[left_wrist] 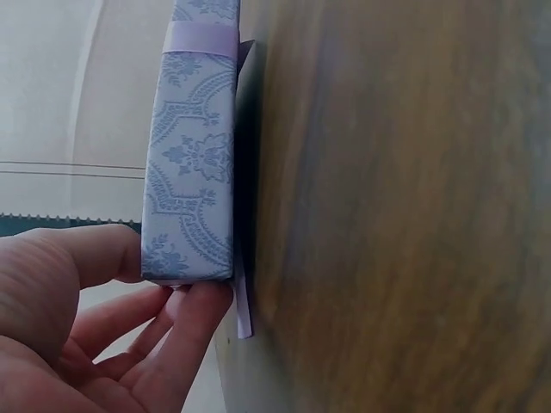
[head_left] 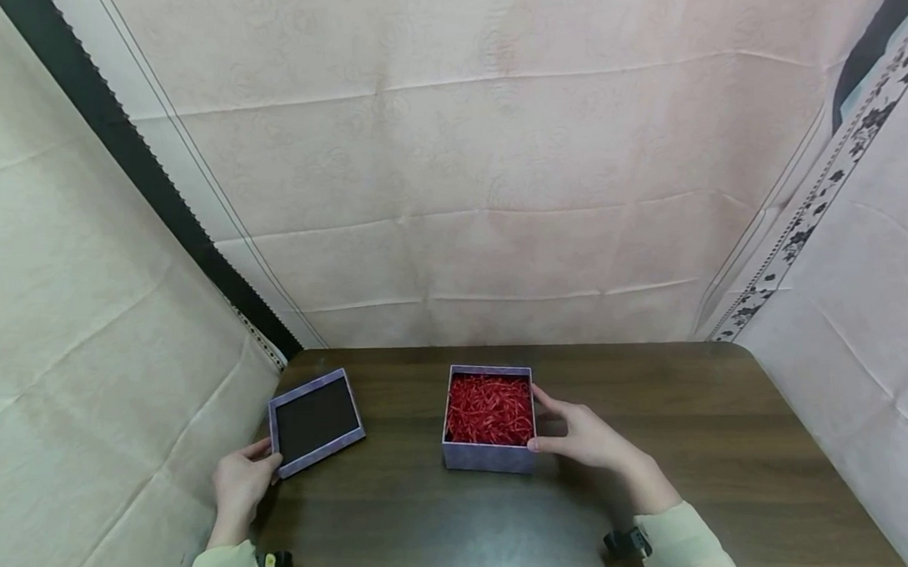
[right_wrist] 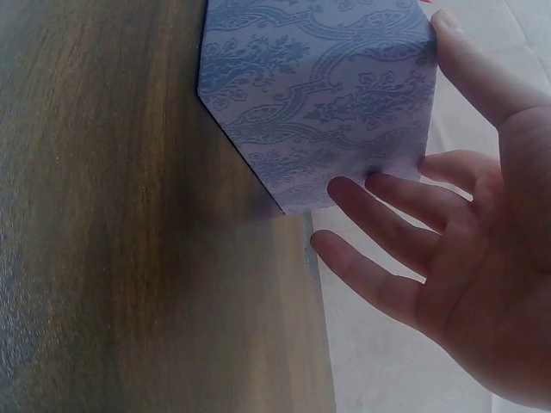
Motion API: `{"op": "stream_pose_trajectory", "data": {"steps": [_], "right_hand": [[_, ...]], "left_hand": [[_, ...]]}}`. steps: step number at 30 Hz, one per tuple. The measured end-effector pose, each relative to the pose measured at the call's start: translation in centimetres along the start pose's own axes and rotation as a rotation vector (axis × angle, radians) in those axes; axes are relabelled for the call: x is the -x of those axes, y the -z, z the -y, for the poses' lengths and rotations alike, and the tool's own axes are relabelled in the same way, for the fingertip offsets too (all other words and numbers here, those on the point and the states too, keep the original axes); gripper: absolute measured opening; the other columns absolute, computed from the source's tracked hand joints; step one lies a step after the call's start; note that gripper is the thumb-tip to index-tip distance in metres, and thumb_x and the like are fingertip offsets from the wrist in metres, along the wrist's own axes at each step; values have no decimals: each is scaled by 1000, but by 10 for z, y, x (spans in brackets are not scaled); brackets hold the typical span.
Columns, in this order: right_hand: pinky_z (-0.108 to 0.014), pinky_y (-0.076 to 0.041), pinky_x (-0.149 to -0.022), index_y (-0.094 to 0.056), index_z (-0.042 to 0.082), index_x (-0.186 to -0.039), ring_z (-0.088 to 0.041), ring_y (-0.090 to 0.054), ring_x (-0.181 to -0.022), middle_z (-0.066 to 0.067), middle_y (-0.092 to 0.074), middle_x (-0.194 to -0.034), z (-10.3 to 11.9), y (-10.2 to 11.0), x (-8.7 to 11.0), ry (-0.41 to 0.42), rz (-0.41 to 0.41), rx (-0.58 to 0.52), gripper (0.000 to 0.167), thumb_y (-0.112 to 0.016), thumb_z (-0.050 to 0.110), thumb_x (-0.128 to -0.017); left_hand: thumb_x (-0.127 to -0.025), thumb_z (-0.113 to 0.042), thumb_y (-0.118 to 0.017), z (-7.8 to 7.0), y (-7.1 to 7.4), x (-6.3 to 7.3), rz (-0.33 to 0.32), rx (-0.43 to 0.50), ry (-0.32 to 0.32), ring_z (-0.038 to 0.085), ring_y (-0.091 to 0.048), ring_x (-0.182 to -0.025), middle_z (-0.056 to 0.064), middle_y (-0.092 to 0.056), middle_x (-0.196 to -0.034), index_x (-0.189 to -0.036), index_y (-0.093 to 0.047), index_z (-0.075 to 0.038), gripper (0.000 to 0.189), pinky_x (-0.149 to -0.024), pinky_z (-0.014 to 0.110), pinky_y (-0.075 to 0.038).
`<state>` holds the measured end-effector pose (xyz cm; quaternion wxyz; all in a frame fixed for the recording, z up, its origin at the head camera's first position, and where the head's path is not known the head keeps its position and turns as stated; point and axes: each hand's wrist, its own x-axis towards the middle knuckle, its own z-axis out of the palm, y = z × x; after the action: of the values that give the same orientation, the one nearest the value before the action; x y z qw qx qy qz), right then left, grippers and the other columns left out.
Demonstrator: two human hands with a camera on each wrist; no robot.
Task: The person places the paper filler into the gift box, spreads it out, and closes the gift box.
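Toward the table's left side, my left hand [head_left: 241,489] grips a shallow lid [head_left: 321,453] by its left edge, dark inner face upward. The left wrist view shows the lid's blue-and-lilac patterned rim [left_wrist: 191,163] pinched between thumb and fingers, slightly off the tabletop, with a lilac ribbon band [left_wrist: 202,38] across it. Near the middle stands an open box [head_left: 490,459] in the same pattern, holding red shredded paper [head_left: 488,409]. Against its right wall rests my right hand [head_left: 588,433]. In the right wrist view its fingers [right_wrist: 387,219] are spread and loosely extended along the patterned wall.
A brown wooden table [head_left: 402,527] bears the box. Pale cloth hangs around it: a back sheet [head_left: 480,174], a left sheet [head_left: 88,346] and a right sheet [head_left: 868,319]. Dark small devices are strapped at both wrists.
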<state>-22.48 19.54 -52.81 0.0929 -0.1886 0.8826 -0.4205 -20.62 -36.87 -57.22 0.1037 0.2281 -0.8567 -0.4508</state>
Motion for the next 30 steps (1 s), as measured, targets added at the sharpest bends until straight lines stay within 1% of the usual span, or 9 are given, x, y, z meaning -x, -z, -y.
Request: {"op": "stream_pose_trajectory", "data": {"steps": [4,9,12,16,20,22,24,28,30], "right_hand": [[-66,-47,-109,-29,17,-171,-41,-59,-137,-19,-57,-155,-1,0,0,-2,4,-2,99,-83,47,-93],[-62,-50,-107,-28,19,-171,-40,-60,-136,-17,-57,-155,-2,0,1,2,8,-6,99,-83,47,-94],[-63,-50,-107,-28,19,-172,-39,-61,-136,-16,-57,-155,-2,0,1,10,11,-2,99,-82,46,-94],[-64,-50,-107,-27,16,-171,-39,-61,-135,-17,-58,-154,-2,1,1,32,18,9,98,-81,46,-95],[-64,-50,-107,-29,11,-170,-39,-62,-134,-17,-63,-149,1,3,0,68,14,40,95,-79,45,-97],[-63,-49,-107,-31,11,-170,-38,-61,-135,-16,-61,-151,3,4,1,77,-9,54,91,-78,44,-99],[-63,-47,-111,-34,12,-169,-37,-55,-142,-14,-55,-158,7,5,1,77,-51,74,86,-76,43,-101],[-63,-39,-117,-40,15,-167,-37,-43,-152,-12,-42,-168,19,1,-3,110,-188,146,79,-75,42,-102],[-64,-38,-118,-43,16,-166,-37,-42,-152,-12,-43,-167,27,-3,-8,152,-260,196,76,-76,40,-101]], "left_hand": [[-89,-5,-72,-2,-1,1,-12,4,-4,14,-68,-58,23,-78,-109,-125,-73,11,40,-52,27,-57],[-90,-6,-72,-6,-3,2,-13,25,10,14,-69,-60,23,-78,-110,-125,-74,11,39,-52,27,-58],[-90,-8,-73,-12,-4,3,-21,-1,-4,9,-68,-65,21,-79,-110,-124,-76,8,37,-54,25,-56],[-90,-11,-76,-26,-4,8,-27,-35,-40,3,-65,-73,17,-80,-109,-123,-79,2,35,-57,21,-50],[-90,-9,-75,-49,-2,15,1,22,-78,0,-67,-75,16,-80,-110,-124,-79,1,36,-59,20,-53],[-90,-7,-75,-62,-2,18,15,53,-103,-1,-67,-76,16,-80,-109,-125,-79,1,36,-60,19,-54],[-90,-7,-75,-74,-3,21,25,72,-132,-2,-67,-77,17,-80,-108,-124,-79,1,35,-61,18,-54],[-90,-6,-76,-98,-8,30,55,84,-185,-3,-67,-77,15,-81,-106,-123,-79,0,34,-63,16,-52],[-90,-5,-75,-109,-11,36,81,93,-216,-2,-69,-79,15,-81,-106,-124,-79,0,35,-64,16,-52]]}}
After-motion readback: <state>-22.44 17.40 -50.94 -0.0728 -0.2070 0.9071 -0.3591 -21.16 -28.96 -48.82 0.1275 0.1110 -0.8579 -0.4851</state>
